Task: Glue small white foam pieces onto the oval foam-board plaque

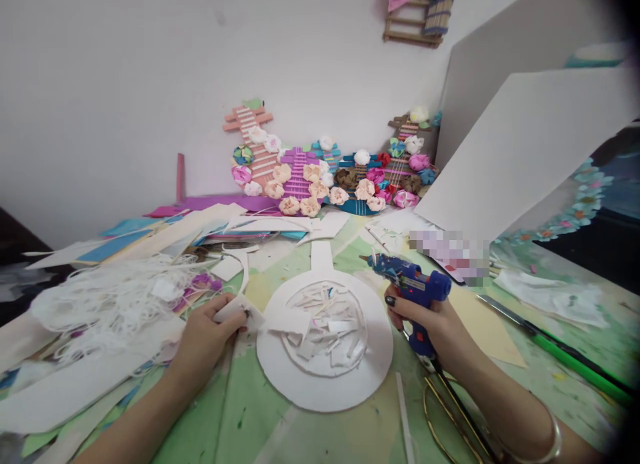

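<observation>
A bit of white card is pinched in the left hand, and a blue glue gun is gripped in the right hand. Between them, a round white board is laid on the green table cover — white scraps are scattered in its middle. White string is heaped at the left.

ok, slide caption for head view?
Left hand holds card, right hand a glue gun, either side of a disc with scraps in its middle.
</observation>
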A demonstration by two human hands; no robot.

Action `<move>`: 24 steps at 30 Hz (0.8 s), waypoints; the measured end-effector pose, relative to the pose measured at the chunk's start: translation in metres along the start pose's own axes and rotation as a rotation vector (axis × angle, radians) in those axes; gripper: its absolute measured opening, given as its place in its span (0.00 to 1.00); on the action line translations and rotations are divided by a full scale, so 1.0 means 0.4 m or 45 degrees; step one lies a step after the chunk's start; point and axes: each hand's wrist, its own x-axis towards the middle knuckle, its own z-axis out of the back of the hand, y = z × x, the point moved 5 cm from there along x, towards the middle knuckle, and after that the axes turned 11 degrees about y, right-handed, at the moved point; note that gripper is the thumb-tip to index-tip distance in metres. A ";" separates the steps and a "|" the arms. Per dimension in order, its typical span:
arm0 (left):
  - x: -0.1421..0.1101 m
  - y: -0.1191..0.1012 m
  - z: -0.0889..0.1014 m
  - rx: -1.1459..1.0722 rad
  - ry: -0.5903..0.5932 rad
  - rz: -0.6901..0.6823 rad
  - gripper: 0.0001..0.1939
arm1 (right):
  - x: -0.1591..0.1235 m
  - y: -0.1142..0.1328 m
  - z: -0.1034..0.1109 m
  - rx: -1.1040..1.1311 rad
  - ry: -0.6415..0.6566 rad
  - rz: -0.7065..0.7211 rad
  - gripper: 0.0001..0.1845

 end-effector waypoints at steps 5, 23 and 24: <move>-0.006 -0.025 -0.003 -0.001 -0.001 -0.040 0.03 | 0.000 -0.001 -0.010 0.013 0.001 0.020 0.06; -0.050 -0.061 -0.027 -0.025 0.229 -0.043 0.08 | -0.022 -0.003 -0.072 -0.055 0.075 -0.058 0.11; -0.056 -0.066 -0.039 -0.045 0.299 -0.057 0.08 | -0.022 -0.001 -0.080 -0.034 0.095 -0.060 0.11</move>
